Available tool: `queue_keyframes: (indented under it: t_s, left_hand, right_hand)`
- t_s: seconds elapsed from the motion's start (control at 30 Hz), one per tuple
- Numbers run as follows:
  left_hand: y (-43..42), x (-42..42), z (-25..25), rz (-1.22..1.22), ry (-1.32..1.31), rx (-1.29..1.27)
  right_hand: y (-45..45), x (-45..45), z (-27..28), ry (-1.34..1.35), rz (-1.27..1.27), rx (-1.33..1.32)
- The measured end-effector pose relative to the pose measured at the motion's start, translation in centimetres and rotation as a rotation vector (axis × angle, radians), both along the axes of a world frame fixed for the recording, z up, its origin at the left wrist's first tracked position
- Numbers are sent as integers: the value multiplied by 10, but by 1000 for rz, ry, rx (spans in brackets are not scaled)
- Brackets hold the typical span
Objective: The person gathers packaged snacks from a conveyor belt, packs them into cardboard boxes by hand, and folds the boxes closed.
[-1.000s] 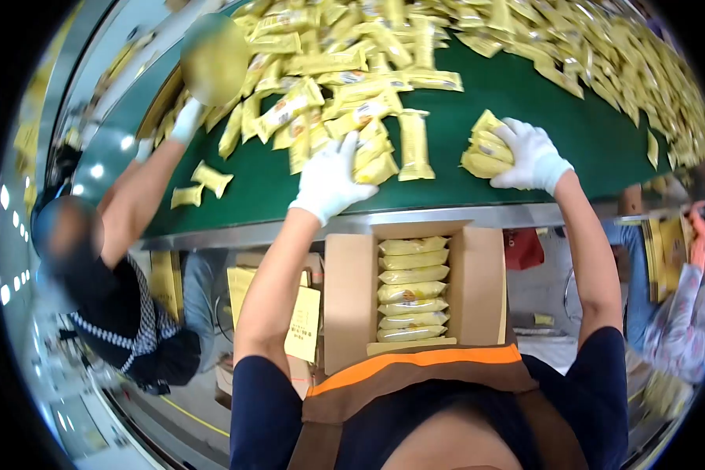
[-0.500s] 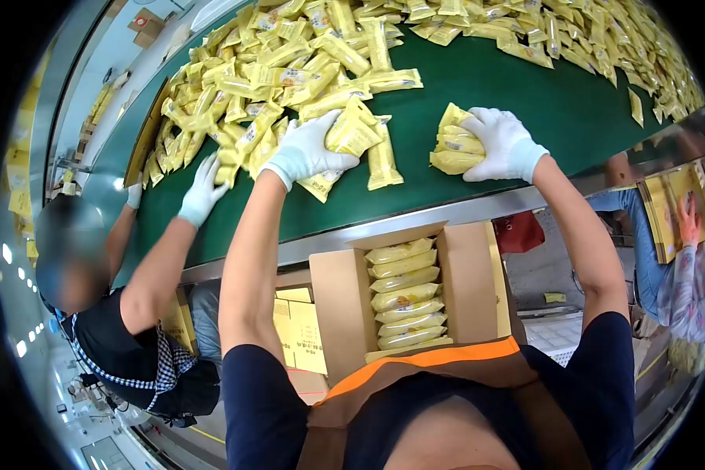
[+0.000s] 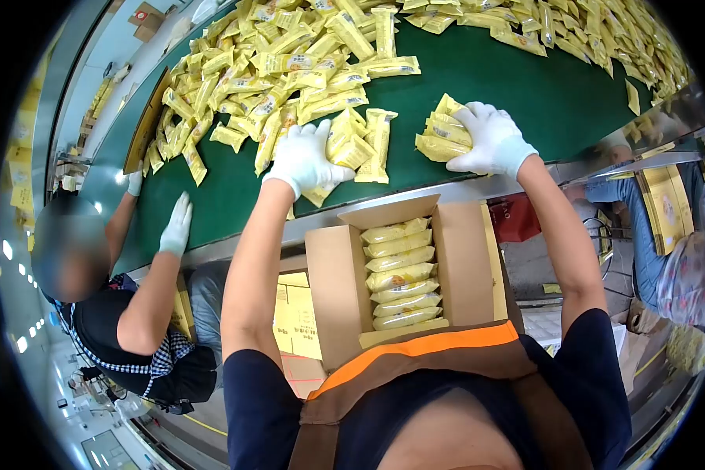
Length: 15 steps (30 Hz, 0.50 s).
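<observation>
The green table (image 3: 466, 66) spans the far side, carrying one heap of yellow packets (image 3: 290, 66) at far left and another heap (image 3: 595, 39) at far right. On the near side, in front of the person's body, stands an open carton (image 3: 333, 274), flaps spread, a row of packets (image 3: 400, 276) inside; each lies with its long axis left to right, one behind another from near to far. The carton is nearer the person than both hands and sits between them from left to right, so neither hand is clearly closer to it.

The white-gloved right hand (image 3: 489, 141) holds a small stack (image 3: 444, 135) from the right, its thumb on the near side and fingers on the far side. The white-gloved left hand (image 3: 299, 157) is curved around a small bunch (image 3: 349, 139) at its right, thumb to the near side; how firmly, I cannot tell. Just right of that bunch, nearer the left hand, a single packet (image 3: 377, 145) lies roughly near to far. The packets are slim, plump, glossy pillow wraps with crimped ends and printing.
</observation>
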<state>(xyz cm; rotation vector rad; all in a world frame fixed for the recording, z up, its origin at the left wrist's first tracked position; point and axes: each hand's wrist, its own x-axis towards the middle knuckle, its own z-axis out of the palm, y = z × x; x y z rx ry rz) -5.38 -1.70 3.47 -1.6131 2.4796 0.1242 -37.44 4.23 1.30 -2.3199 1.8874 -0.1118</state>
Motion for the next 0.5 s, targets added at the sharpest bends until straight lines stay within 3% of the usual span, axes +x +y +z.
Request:
queue_keyframes:
  t_s: [0.1, 0.33, 0.47, 0.5]
  left_hand:
    - [-3, -6, 6, 5, -120, -19]
    - [-15, -1, 13, -32, -78, -23]
    - [-14, 2, 13, 60, -16, 162]
    - [-13, -2, 14, 41, -102, 137]
  right_hand:
    - [-1, 3, 4, 13, -8, 33]
    - [3, 2, 5, -2, -5, 35]
    - [-13, -18, 21, -18, 11, 81]
    - [-15, -22, 35, 39, -17, 38]
